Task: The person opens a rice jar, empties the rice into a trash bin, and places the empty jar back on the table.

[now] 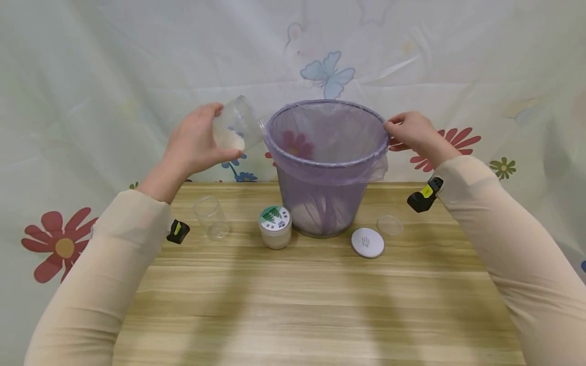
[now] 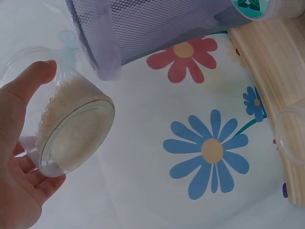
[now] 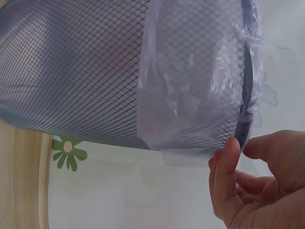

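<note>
Tilted toward the bin, a clear jar (image 1: 244, 122) holds white grains (image 2: 76, 102) gathered along its lower side and base. My left hand (image 1: 194, 140) grips it round the side, thumb and fingers on opposite walls. The jar's mouth is at the left rim of a mesh trash bin (image 1: 320, 198), which is lined with a thin purple bag (image 1: 327, 173) folded over its rim. At the right side of that rim, my right hand (image 1: 414, 133) pinches the edge between thumb and fingers, as the right wrist view shows closely. The bin stands upright on the table.
On the wooden table (image 1: 293, 305) stand an open clear container (image 1: 211, 218) at left and a lidded jar (image 1: 275, 229) with a green-white top before the bin. A white round lid (image 1: 368, 243) and a clear disc (image 1: 389, 225) lie at right. A flower-patterned curtain hangs behind.
</note>
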Action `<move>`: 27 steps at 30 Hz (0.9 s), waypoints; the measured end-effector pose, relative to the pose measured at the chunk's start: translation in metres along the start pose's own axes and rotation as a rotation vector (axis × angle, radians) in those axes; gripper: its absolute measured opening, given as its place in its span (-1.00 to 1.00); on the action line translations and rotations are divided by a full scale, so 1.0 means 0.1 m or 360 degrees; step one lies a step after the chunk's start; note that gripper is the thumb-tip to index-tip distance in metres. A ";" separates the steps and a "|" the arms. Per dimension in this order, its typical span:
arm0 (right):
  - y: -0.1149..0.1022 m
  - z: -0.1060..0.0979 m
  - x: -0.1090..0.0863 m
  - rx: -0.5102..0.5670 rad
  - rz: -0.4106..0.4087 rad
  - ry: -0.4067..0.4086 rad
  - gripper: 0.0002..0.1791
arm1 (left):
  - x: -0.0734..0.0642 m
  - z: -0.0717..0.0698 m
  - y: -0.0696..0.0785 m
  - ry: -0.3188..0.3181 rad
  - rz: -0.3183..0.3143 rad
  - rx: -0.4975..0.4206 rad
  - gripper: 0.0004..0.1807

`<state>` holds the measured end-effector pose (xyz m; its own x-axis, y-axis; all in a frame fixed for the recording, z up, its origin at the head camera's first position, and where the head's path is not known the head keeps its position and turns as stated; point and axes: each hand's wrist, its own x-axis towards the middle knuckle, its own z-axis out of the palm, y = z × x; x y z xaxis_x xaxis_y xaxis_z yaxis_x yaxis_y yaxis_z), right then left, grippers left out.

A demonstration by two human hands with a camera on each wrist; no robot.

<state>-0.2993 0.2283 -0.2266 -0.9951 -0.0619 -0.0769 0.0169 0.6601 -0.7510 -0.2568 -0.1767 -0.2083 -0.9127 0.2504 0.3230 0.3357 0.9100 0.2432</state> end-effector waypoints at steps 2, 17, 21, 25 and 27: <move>-0.02 0.00 0.00 0.0012 0.0021 0.0000 -0.42 | 0.03 -0.03 0.03 -0.0003 0.0003 0.0019 0.07; -0.04 0.03 0.02 0.0090 0.0087 0.0022 -0.46 | 0.20 -0.18 0.23 -0.0105 0.0011 0.0124 0.07; -0.04 0.04 0.02 0.0100 0.0096 0.0021 -0.44 | 0.24 -0.19 0.29 -0.0128 0.0043 0.0178 0.07; -0.04 0.05 0.01 0.0100 0.0105 0.0026 -0.43 | 0.27 -0.20 0.35 -0.0129 0.0090 0.0221 0.06; -0.05 0.06 0.01 0.0103 0.0107 0.0029 -0.44 | 0.29 -0.21 0.38 -0.0134 0.0109 0.0233 0.07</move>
<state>-0.3002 0.2207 -0.2271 -0.9931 -0.0051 -0.1172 0.0895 0.6127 -0.7852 -0.2653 -0.1423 -0.1705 -0.9073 0.3346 0.2548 0.3659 0.9267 0.0857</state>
